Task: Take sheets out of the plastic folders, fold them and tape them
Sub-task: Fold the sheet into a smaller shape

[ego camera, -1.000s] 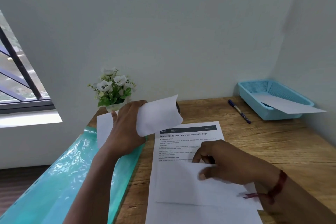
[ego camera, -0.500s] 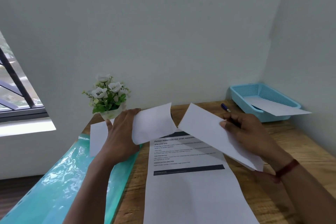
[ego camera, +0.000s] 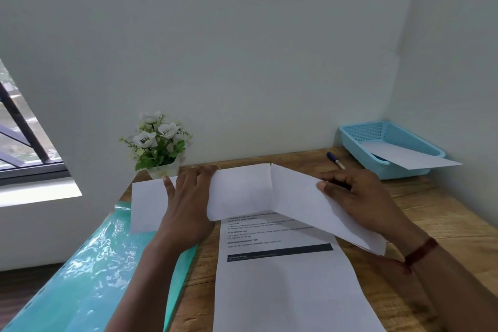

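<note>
My left hand grips a folded white sheet by its left end, above the far part of the wooden table. My right hand holds a second folded white sheet, tilted, its upper edge touching the first sheet. Beneath both lies a printed sheet flat on the table, its top hidden by the held sheets. A green plastic folder hangs over the table's left edge. Another white sheet rests on the folder's far end.
A small pot of white flowers stands at the back left against the wall. A blue pen lies at the back right. A light blue basket in the right corner holds a white sheet. A window is at the left.
My right hand has lifted a folded sheet off the printed sheet and carried it up and leftward until it meets the sheet in my left hand. The view tilted up slightly.
</note>
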`<state>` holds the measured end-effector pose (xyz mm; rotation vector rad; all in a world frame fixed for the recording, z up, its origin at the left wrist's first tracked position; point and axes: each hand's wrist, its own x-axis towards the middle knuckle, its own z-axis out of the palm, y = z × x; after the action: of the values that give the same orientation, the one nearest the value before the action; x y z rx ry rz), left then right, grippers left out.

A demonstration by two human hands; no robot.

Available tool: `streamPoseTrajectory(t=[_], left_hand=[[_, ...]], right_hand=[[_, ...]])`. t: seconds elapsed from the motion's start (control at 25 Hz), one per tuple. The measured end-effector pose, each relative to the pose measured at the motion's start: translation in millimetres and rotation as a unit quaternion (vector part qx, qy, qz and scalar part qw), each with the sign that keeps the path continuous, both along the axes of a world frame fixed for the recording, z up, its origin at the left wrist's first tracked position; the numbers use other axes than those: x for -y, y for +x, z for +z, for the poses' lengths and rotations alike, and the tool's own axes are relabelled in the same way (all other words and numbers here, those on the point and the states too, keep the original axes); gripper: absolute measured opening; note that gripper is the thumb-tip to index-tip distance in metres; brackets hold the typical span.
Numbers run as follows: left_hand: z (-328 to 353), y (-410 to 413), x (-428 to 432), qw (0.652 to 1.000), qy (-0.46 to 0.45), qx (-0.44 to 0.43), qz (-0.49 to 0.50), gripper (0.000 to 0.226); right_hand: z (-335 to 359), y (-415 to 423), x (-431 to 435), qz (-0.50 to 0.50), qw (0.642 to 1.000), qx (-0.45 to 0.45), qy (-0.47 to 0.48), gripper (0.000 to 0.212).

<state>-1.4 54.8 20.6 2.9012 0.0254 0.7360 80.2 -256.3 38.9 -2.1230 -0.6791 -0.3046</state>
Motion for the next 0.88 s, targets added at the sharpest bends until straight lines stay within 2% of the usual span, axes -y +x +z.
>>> streamPoseTrajectory(t=[0.32, 0.56, 0.72, 0.8, 0.88], left_hand=[[-6, 1, 10, 0.998, 0.043, -0.028, -0.019, 0.107], [-4, 0, 33, 0.993, 0.106, -0.034, -0.04, 0.107], [-4, -3, 38, 0.994, 0.095, -0.048, -0.037, 0.109], [-3, -2, 35, 0.996, 0.072, -0.055, -0.009, 0.11], [-1, -1, 32, 0.997, 0.042, -0.053, 0.022, 0.111]], right_hand=[[-1, -3, -1, 0.043, 0.999, -0.011, -0.024, 0.018], [-13, 0, -9, 0.006, 1.0, -0.011, -0.018, 0.019], [-14, -1, -14, -0.069, 0.994, 0.044, 0.072, 0.018], [-11, 0, -9, -0.148, 0.975, 0.081, 0.147, 0.016], [-5, 2, -1, -0.202, 0.952, 0.067, 0.221, 0.012]])
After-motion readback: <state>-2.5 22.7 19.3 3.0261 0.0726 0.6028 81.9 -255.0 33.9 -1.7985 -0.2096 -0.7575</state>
